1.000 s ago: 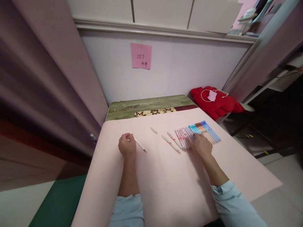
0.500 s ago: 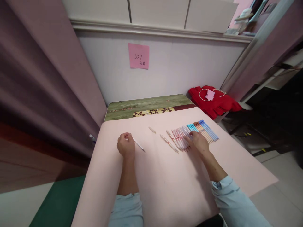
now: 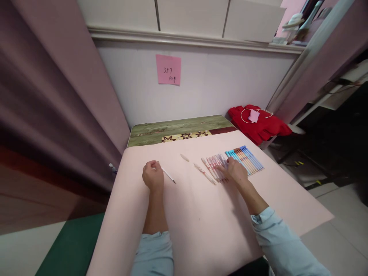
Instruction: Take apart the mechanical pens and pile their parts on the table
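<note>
1. White stick (image 3: 169,176), slim, dark-tipped, qty 1: at 10 o'c. on the surface (image 3: 195,237) (12 = wall side), tip angled twd. 4. Risk: held nr. one end only, so a knock cd. swing the tip & poss. mark the cover.
2. L hand (image 3: 153,175), same spot: fingers closed, pinching the stick's far end. Risk: slackened pinch = dropped stick, poss. rolling.
3. Pale piece (image 3: 184,157), tapered, qty 1: approx. 11–12 o'c., lying loose, well apart from both hands. Risk: looks light & round; a brush cd. set it rolling.
4. Loose pen (image 3: 204,173), pale w/ red marks: approx. 12 o'c., lying aslant beside the row. Risk: row shoved twd. 9 wd. bump it askew.
5. Clear pens (image 3: 217,160), red-marked, count n/a (part hidden): 1 o'c., side by side. Risk: uneven push, tips fan or barrels ride up.
6. R hand (image 3: 235,170), 1 o'c.: thumb & forefinger spread over clear pens; none seen lifted, firm contact can't tell. Risk: dragging palm upsets neighbours.
7. Teal pens (image 3: 236,155), brown pens (image 3: 247,161), blue pens (image 3: 254,157): 1–2 o'c., lined up. Risk: teal, nearest R hand, prob. skew first.
</note>
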A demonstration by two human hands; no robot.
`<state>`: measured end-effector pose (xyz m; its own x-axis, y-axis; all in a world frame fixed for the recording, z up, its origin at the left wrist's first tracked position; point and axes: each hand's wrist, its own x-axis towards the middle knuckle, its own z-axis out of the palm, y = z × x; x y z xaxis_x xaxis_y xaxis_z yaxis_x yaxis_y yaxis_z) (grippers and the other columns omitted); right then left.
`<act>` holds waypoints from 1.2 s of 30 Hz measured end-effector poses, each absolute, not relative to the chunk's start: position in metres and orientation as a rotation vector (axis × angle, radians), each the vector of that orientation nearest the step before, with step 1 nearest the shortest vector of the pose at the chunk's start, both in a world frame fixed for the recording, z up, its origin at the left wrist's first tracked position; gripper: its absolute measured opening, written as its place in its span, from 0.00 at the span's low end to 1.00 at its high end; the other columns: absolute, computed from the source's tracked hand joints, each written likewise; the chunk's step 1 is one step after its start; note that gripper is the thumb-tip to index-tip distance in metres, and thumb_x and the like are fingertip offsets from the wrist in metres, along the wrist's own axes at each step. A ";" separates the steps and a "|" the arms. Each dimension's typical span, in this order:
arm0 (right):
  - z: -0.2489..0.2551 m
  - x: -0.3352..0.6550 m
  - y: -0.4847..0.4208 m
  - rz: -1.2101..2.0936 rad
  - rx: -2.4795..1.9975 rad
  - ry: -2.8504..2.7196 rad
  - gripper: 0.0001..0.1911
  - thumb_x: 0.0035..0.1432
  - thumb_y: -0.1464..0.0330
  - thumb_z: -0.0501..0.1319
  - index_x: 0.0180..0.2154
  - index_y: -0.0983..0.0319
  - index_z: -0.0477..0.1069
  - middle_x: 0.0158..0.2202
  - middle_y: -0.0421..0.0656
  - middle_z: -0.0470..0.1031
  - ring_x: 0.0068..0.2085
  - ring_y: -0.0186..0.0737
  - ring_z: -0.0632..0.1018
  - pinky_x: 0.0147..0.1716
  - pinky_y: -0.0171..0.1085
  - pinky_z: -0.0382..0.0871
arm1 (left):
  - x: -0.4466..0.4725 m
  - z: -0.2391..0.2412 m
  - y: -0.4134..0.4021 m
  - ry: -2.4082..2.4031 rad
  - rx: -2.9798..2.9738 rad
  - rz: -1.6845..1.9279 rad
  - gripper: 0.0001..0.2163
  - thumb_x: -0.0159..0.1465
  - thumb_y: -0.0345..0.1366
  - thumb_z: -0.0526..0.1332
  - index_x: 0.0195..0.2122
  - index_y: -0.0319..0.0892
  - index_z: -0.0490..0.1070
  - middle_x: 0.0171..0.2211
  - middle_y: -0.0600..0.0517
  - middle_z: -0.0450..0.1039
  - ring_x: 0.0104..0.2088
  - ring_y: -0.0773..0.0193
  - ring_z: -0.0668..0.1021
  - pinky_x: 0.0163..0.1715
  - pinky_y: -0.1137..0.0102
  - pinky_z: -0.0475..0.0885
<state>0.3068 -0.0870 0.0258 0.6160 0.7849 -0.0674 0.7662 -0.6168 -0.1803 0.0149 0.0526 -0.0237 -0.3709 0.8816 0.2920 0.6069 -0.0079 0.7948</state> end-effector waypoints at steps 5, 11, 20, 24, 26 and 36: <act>0.025 0.282 -0.085 0.288 -2.635 -1.282 0.52 0.45 0.38 0.61 0.62 0.62 0.55 0.53 0.57 0.69 0.54 0.58 0.72 0.48 0.48 0.64 | 0.015 -0.023 0.052 1.977 1.575 1.305 0.07 0.60 0.38 0.58 0.36 0.43 0.73 0.33 0.49 0.75 0.33 0.60 0.76 0.42 0.64 0.70; 0.030 0.254 -0.079 0.313 -2.661 -1.401 0.63 0.36 0.41 0.68 0.66 0.63 0.46 0.56 0.60 0.63 0.58 0.61 0.66 0.51 0.51 0.61 | 0.013 -0.024 0.053 1.985 1.559 1.283 0.08 0.60 0.38 0.59 0.38 0.43 0.73 0.34 0.48 0.75 0.34 0.58 0.76 0.42 0.63 0.70; 0.040 0.250 -0.061 0.325 -2.747 -1.759 0.27 0.57 0.58 0.60 0.51 0.71 0.64 0.47 0.61 0.73 0.48 0.54 0.77 0.45 0.45 0.67 | 0.012 -0.025 0.054 1.990 1.560 1.260 0.07 0.60 0.38 0.59 0.37 0.43 0.73 0.34 0.48 0.76 0.36 0.57 0.77 0.43 0.62 0.70; 0.042 0.242 -0.055 0.371 -2.712 -1.842 0.22 0.56 0.64 0.61 0.50 0.69 0.66 0.44 0.59 0.76 0.46 0.52 0.79 0.43 0.43 0.68 | 0.012 -0.022 0.053 1.971 1.528 1.266 0.07 0.59 0.38 0.59 0.36 0.43 0.72 0.34 0.48 0.75 0.37 0.57 0.77 0.42 0.63 0.70; 0.041 0.243 -0.060 0.339 -2.698 -1.834 0.23 0.54 0.65 0.62 0.50 0.69 0.67 0.44 0.58 0.77 0.46 0.52 0.79 0.42 0.43 0.69 | 0.012 -0.021 0.052 1.964 1.516 1.276 0.07 0.59 0.38 0.59 0.36 0.43 0.73 0.34 0.48 0.75 0.37 0.58 0.77 0.42 0.64 0.71; 0.038 0.252 -0.044 1.158 -1.616 -0.987 0.18 0.59 0.62 0.55 0.46 0.66 0.70 0.36 0.50 0.79 0.37 0.45 0.80 0.33 0.38 0.74 | 0.026 -0.016 0.052 1.441 1.049 1.435 0.14 0.55 0.44 0.61 0.38 0.40 0.74 0.28 0.51 0.73 0.22 0.69 0.71 0.22 0.72 0.65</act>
<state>0.2520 -0.0443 0.0380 0.2465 0.9350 -0.2551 0.1034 -0.2871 -0.9523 0.0262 0.0518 -0.0157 -0.3089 0.9511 0.0019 0.0061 0.0000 1.0000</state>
